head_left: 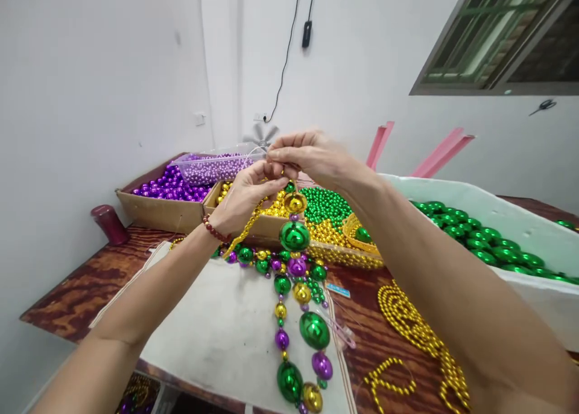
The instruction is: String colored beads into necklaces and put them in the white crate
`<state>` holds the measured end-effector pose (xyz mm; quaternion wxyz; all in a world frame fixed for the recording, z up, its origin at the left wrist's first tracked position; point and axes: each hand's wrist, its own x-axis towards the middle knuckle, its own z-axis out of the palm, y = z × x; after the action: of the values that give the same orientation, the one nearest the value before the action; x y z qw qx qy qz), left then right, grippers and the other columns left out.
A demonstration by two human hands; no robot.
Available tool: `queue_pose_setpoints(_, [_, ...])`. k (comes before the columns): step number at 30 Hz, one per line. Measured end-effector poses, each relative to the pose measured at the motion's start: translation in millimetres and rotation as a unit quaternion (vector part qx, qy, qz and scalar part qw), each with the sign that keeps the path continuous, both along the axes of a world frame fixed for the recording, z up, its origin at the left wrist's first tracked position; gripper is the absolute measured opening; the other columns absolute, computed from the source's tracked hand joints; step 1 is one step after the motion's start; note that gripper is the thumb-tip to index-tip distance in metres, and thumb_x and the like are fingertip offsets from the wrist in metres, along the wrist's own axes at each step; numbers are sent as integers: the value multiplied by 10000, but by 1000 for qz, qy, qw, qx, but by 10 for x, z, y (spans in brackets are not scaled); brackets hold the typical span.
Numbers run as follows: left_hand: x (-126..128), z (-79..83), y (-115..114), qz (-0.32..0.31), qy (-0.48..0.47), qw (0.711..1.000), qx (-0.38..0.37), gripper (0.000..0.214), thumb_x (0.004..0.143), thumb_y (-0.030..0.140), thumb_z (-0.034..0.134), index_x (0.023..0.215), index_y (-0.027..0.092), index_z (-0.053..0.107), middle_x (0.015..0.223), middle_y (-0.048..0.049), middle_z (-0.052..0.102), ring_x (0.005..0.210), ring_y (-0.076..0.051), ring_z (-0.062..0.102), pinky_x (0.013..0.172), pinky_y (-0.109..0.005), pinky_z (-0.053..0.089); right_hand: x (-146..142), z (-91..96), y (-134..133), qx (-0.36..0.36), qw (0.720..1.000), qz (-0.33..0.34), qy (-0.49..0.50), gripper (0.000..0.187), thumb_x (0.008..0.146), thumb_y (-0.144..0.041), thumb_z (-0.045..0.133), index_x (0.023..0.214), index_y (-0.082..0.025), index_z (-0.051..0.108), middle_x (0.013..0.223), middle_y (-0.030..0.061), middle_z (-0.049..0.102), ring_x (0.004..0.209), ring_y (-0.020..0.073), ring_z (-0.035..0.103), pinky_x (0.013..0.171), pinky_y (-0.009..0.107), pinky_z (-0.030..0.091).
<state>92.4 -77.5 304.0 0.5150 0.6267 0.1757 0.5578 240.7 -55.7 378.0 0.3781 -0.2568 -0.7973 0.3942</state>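
In front of me, my left hand (pixel 248 194) is closed in a pinch at the top of a bead necklace (pixel 295 236) of shiny green, gold and purple balls. The necklace hangs in a long loop over the cloth. A thin gold bead strand (pixel 246 230) trails below the same hand. Just above, my right hand (pixel 312 154) is closed, fingertips together, where a thin white thread (pixel 252 151) arcs up to them. Both hands' fingertips nearly meet. The exact spot between them is hidden by fingers.
A pale cloth (pixel 212 317) covers part of the wooden table (pixel 72 287). Behind it are boxes of purple beads (pixel 176 181) and gold and green beads (pixel 325 206). A white foam box (pixel 452 191) holds green beads. Gold strands (pixel 407 317) lie right; a dark red cup (pixel 110 224) stands left.
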Motion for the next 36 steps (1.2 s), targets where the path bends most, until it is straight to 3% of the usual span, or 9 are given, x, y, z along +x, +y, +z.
queue_pose_setpoints(8, [-173,-774,-75,-8,72,987,-140,185,766,300,755,817,163,641,753,23,580,476,-28,334,420,-194,220,-72,-855,60,-105,993,29,-40,179,835,-148,616,659,-135,640,608,8,647,499,61,557,514,178,463])
queue_pose_setpoints(13, [-227,-1200,-160,50,57,971,-227,256,735,340,783,808,151,627,674,34,552,461,-38,408,419,-190,261,-202,-1422,151,-213,977,17,5,158,820,-119,623,662,-123,636,593,3,645,446,52,549,469,168,447])
queue_pose_setpoints(18, [-321,-1593,-193,109,43,944,-309,381,674,417,830,727,147,565,554,39,540,452,-63,474,438,-181,325,-335,-1962,244,-339,934,-21,106,148,755,-223,771,730,-124,664,596,8,677,459,83,615,486,172,504])
queue_pose_setpoints(22, [-417,-1851,-209,119,30,927,-354,373,651,405,823,715,141,567,532,27,558,430,-62,469,424,-175,320,-421,-2382,281,-452,872,-88,166,179,743,-220,818,716,-125,668,605,34,696,504,129,674,532,207,551])
queue_pose_setpoints(27, [-537,-2066,-206,152,51,917,-365,288,695,348,779,729,139,584,527,11,578,422,-70,471,412,-180,327,-342,-2702,230,-504,829,-149,190,207,807,-276,780,717,-162,633,752,54,755,671,146,723,656,241,575])
queue_pose_setpoints(30, [-583,-2123,-195,163,82,923,-339,246,724,317,748,717,152,565,519,37,548,397,-63,449,400,-184,330,-247,-2681,101,-473,843,-163,198,236,761,-338,805,715,-171,645,836,53,768,708,131,695,626,214,523])
queue_pose_setpoints(34, [-589,-2108,-194,146,91,928,-330,237,757,299,722,708,164,533,506,64,500,376,-51,411,376,-178,294,-279,-2519,-337,-339,909,-148,189,148,818,-333,730,787,-190,706,842,28,753,647,104,621,614,225,491])
queue_pose_setpoints(36, [-586,-2069,-207,140,87,928,-335,241,762,292,730,710,162,533,502,65,500,373,-49,412,374,-175,292,-375,-2530,-646,-251,947,-138,145,125,891,-284,650,841,-201,729,852,20,743,630,101,615,626,237,505])
